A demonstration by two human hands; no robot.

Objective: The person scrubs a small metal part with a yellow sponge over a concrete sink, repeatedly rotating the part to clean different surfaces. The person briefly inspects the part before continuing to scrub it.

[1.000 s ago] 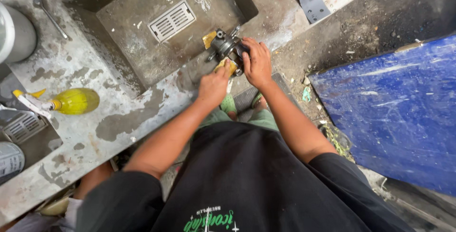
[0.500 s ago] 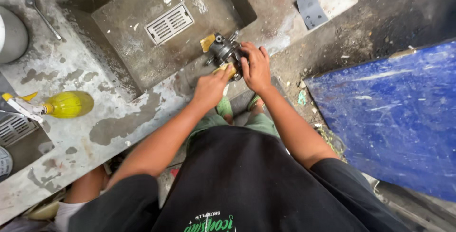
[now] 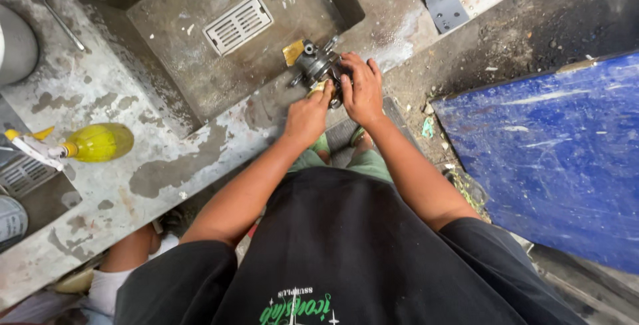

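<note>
Hands first: we find both on one small dark metal part (image 3: 318, 65), which sits on the concrete counter (image 3: 166, 158) at the near right corner of a sunken basin (image 3: 200, 78). The right hand (image 3: 363, 88) lies over the part's right side with fingers curled around it. The left hand (image 3: 306, 115) meets it from below, thumb and fingertips pinched on a small yellowish piece (we cannot tell what it is) against the part. A yellow tag (image 3: 293, 52) juts from the part's left side.

We note a slotted white drain grate (image 3: 237, 23) in the basin floor. A yellow spray bottle (image 3: 86, 144) lies on its side at the counter's left, well apart from the work. A fork (image 3: 46, 5) rests at the far left, and a grey sheet of abrasive paper (image 3: 444, 2) lies beyond the part. A blue panel (image 3: 552, 158) stands to the right.
</note>
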